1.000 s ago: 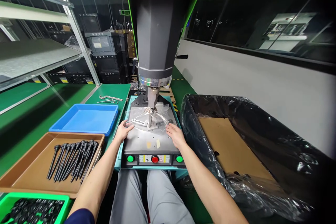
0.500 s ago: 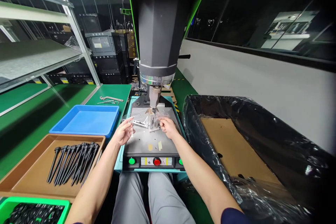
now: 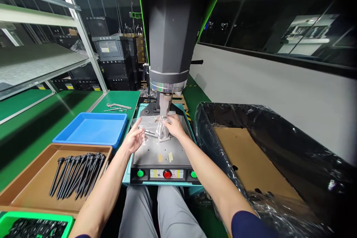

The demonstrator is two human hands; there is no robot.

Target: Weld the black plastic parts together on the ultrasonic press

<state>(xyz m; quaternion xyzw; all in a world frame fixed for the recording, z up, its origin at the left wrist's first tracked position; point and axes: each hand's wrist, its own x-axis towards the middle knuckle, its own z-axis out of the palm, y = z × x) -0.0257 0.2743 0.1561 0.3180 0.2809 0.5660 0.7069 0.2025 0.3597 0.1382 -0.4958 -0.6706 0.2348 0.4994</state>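
Note:
A clear plastic bag lies crumpled on the steel plate of a press machine, right under its metal horn. My left hand pinches the bag's left edge, fingers partly curled. Over on the other side my right hand grips the bag near the horn. Something metallic shows through the film, but I cannot make out what.
Two green buttons and a red one line the machine's front. Left stand an empty blue tray, a brown tray of several black pins and a green bin. A black-lined box stands right.
Both hands left the plate's front, moved forward and closed on the clear bag. The bag went from spread flat to gathered under the horn.

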